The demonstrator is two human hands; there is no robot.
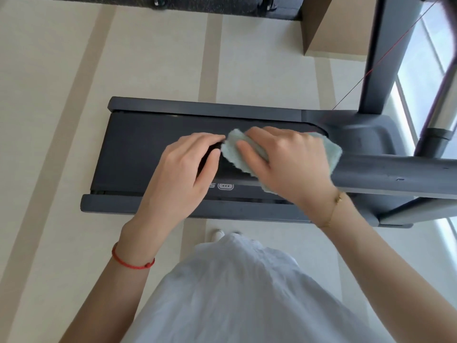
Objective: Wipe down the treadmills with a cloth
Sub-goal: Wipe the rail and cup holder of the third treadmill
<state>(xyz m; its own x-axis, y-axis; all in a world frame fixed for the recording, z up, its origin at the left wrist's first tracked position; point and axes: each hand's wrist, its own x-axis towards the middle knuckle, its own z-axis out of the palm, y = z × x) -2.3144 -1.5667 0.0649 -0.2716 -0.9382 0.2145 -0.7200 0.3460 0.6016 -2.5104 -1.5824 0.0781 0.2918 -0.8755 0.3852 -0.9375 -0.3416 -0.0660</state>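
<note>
A dark grey treadmill [138,144] lies across the view below me, its black belt running left to right. A grey handrail [395,173] crosses at the right, nearer to me than the belt. My right hand [289,164] presses a folded pale green cloth [233,154] over the near end of this handrail; the cloth wraps the rail's tip. My left hand [183,169] rests with curled fingers on the dark end of the rail just left of the cloth, fingertips touching the cloth's edge. Whether it grips the rail I cannot tell.
The treadmill's grey upright post [380,58] rises at the upper right with a thin red cord [385,55] beside it. A brown cardboard box [338,26] stands behind. Pale striped floor [74,70] lies left. Bright windows [425,70] lie right. My white garment [235,293] fills the bottom.
</note>
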